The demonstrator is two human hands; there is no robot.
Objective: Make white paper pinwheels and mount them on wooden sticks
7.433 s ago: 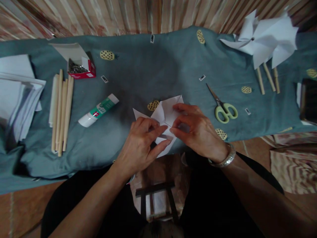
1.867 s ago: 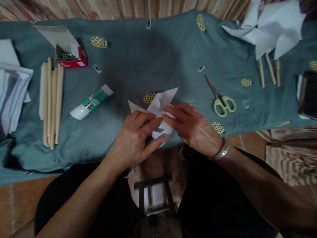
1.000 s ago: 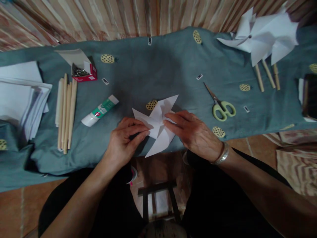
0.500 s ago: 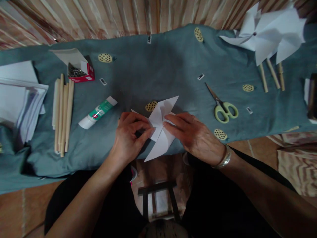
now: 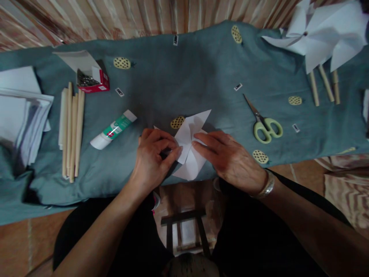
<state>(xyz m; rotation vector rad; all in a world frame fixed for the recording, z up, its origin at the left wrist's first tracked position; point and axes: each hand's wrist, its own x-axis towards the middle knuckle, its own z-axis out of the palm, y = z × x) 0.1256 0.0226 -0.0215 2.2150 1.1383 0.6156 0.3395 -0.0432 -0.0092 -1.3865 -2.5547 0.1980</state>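
Observation:
A white paper pinwheel lies near the front edge of the table, its blades folded in toward the middle. My left hand pinches its left side between thumb and fingers. On the other side, the fingertips of my right hand press on the paper close to the centre, closed over the right blade. A bracelet sits on my right wrist. Part of the pinwheel is covered by both hands. Left of my hands lies a green and white glue stick. Green-handled scissors rest to the right.
Several wooden sticks lie at the left, beside a stack of white paper. Behind them stands an open red box of small metal pieces. Finished-looking pinwheels on sticks lie at the back right on the teal cloth.
The pinwheel's lower blade has curled upward, its point no longer reaching down past the table edge. Both hands keep nearly the same hold. The view has shifted slightly.

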